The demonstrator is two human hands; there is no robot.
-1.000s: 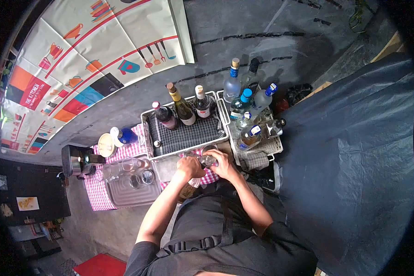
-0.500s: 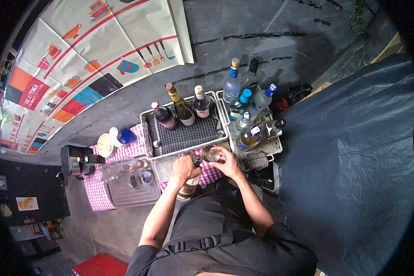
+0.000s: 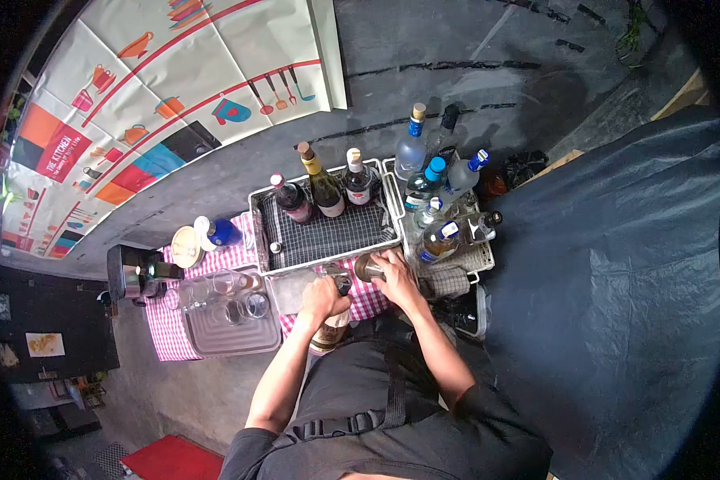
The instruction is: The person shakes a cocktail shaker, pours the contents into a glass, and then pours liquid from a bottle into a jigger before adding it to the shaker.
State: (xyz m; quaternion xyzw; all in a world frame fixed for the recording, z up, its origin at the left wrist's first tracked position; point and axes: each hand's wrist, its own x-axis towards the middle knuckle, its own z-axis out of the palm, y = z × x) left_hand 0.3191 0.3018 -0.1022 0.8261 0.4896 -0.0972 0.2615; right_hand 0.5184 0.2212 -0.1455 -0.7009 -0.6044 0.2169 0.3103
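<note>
My left hand [image 3: 323, 301] is closed round the neck of a bottle [image 3: 329, 336], whose labelled body hangs below the fist toward my lap. A dark tip [image 3: 343, 283] shows just past that fist; the fingers hide most of the neck. My right hand [image 3: 396, 276] grips a small metal cup [image 3: 366, 267] by its side, tilted with its mouth toward the left. Only a narrow gap separates the cup from the dark tip. Both hands are over the pink checked cloth [image 3: 366, 302], in front of the wire rack. Whatever is inside the cup cannot be made out.
A white wire rack [image 3: 326, 258] holds three bottles, including a green wine bottle [image 3: 326, 188]. Right of it, a second rack [image 3: 486, 258] carries several bottles. Several glasses stand on a clear tray [image 3: 232, 342] at left, near a black appliance [image 3: 128, 274]. A dark sheet [image 3: 600, 280] hangs at right.
The metal cup has tipped further, so its opening no longer faces the camera. My right hand has turned with it. The left hand keeps its hold on the bottle; the view shifted slightly.
</note>
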